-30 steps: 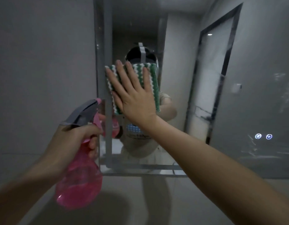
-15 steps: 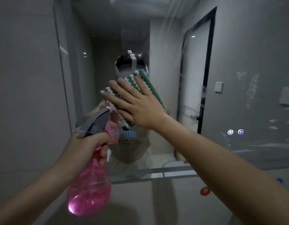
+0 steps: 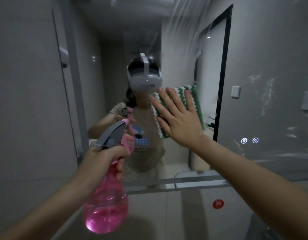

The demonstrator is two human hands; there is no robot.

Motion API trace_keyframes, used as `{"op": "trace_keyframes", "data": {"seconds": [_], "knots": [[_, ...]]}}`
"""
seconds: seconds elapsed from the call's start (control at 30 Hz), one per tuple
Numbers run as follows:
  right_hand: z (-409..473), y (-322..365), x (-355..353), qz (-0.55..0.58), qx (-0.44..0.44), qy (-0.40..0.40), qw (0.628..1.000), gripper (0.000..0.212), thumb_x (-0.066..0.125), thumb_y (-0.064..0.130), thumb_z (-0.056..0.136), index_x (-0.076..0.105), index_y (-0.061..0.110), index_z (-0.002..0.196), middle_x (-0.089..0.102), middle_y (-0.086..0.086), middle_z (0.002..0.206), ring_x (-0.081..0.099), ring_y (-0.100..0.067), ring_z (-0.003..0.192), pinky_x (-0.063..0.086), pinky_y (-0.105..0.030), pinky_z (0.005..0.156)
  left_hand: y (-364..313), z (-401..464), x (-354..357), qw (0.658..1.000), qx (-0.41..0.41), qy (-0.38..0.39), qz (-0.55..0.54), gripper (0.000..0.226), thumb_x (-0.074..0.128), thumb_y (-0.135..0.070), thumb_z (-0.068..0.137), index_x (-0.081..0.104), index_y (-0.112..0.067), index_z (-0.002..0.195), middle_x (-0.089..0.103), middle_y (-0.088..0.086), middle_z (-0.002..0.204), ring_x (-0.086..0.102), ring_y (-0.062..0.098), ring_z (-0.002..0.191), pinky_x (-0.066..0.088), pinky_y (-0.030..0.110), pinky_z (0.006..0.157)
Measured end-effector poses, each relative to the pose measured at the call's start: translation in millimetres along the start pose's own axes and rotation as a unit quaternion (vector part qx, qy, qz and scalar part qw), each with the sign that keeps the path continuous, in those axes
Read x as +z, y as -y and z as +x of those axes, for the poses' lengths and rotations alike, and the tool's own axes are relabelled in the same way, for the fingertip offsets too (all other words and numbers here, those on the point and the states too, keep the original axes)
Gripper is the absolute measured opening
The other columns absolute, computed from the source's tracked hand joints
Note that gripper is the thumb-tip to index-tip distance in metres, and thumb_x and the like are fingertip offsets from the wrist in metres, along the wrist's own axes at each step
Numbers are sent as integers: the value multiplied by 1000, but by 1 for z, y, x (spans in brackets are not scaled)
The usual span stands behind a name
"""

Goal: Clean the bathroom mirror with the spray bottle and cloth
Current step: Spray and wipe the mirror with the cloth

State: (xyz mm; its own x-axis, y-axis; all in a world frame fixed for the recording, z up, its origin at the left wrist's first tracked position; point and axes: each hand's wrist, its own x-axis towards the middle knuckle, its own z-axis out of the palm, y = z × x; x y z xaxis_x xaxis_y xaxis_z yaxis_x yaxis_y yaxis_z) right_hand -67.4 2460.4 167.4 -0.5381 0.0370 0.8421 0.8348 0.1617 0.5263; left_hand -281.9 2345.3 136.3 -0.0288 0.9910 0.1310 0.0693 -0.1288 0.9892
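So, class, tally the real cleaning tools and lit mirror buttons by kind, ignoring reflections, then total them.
Spray bottle: 1, pink
Cloth: 1, green and white
Lit buttons: 2
Total: 4

Glossy streaked glass mirror [image 3: 271, 49], nubby woven cloth [image 3: 195, 99], and translucent pink plastic spray bottle [image 3: 106, 201] with matt grey trigger head.

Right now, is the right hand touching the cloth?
Touching. The head view shows the right hand lying flat on the cloth, straight fingers spread across its green and white stripes, pressing it against the mirror.
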Motion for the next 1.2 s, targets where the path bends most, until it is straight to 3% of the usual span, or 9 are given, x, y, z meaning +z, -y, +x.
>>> {"op": "trace_keyframes", "data": {"seconds": [0.13,0.23,0.43,0.53,0.67,0.77,0.87,0.97,1.2], "knots": [[38,41,5,17,-13,-9,1000,49,35,39,101,37,22,148,34,-8,153,30,-27,142,17,-55,114,1,-10,-33,999,33,8,-34,30,70,-27,51,49,-13,34,36,8,35,36,24,34,36,30,42],[69,77,10,34,-32,-21,999,50,39,39,100,40,21,146,36,-9,152,31,-27,142,16,-55,115,4,-17,-65,998,42,-12,-33,30,72,-31,41,56,-7,50,39,7,37,39,23,33,38,36,49],[101,123,11,54,-42,8,998,51,36,39,100,37,20,147,34,-9,154,28,-27,143,13,-54,116,5,-33,-100,997,68,-42,11,36,65,-21,62,49,-11,32,34,9,34,36,23,32,35,23,36],[100,114,7,56,-62,24,996,52,31,40,100,34,22,149,31,-8,155,26,-25,144,12,-51,117,4,-36,-100,997,66,-28,33,31,69,-30,47,50,-11,32,36,9,34,39,24,31,37,21,35],[89,93,3,53,-90,49,993,53,30,42,100,30,24,150,27,-7,157,22,-24,145,12,-49,118,3,-32,-79,999,50,-5,19,36,70,-22,54,46,-11,31,37,12,34,38,25,32,39,29,42],[60,64,2,53,-64,43,996,52,35,41,101,31,26,150,27,-6,157,22,-23,146,12,-49,118,1,-27,-55,999,48,17,-9,32,70,-31,39,46,-11,30,35,8,34,37,24,29,39,28,40],[22,27,-1,35,-37,35,998,50,34,42,102,32,27,150,26,-5,157,21,-22,146,16,-50,118,-2,-25,-27,997,59,35,-28,18,71,-21,40,55,-12,38,36,9,36,36,23,26,37,26,36],[-14,-9,-5,17,-26,38,999,51,37,42,103,29,27,151,25,-5,157,21,-23,146,20,-51,116,-2,-25,3,996,74,39,-44,14,70,-17,48,58,-9,46,36,8,37,34,22,28,37,24,34],[-34,-26,-8,8,-17,47,999,52,33,40,103,24,24,151,24,-7,157,21,-26,146,17,-54,116,8,-26,32,995,70,42,-66,49,55,1,82,58,-13,35,35,7,36,36,20,33,37,25,37]]}}
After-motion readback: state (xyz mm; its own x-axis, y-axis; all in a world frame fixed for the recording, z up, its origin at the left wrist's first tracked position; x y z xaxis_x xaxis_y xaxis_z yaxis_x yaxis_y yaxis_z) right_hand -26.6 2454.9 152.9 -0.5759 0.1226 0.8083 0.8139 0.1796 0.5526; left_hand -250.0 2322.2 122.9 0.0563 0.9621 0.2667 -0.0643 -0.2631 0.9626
